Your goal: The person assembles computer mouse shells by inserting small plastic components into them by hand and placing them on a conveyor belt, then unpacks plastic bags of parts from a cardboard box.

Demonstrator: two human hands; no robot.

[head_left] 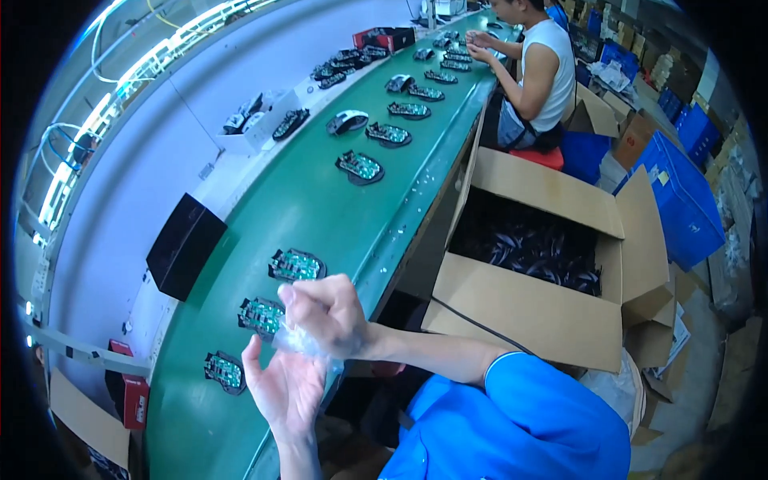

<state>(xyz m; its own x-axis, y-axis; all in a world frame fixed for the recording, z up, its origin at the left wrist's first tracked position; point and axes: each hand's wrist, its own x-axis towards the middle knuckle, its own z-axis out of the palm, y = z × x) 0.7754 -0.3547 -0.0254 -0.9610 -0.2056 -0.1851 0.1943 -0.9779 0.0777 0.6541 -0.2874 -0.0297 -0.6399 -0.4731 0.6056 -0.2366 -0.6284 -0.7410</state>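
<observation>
Clear plastic bag (300, 340) pinched in right hand (332, 314) over open, cupped left hand (286, 390), just beside 3 circuit-board bases (261, 316) on green belt (320, 208); could slip, being thin and loosely gripped.

A large open brown cardboard box (552, 312) stands on the floor right of the green tabletop (320, 208), its flaps spread, filled with dark parts. Farther right sit blue plastic crates (680, 200), one bearing a small pale label (663, 178). A red and black carton (386, 38) rests at the far left of the tabletop, and a white open tray box (260, 128) sits nearer along the left edge. A red box (132, 392) stands near left, beside a brown cardboard flap (84, 416). A thin clear bag (304, 340), possibly plastic wrapping, is crumpled between the hands.
</observation>
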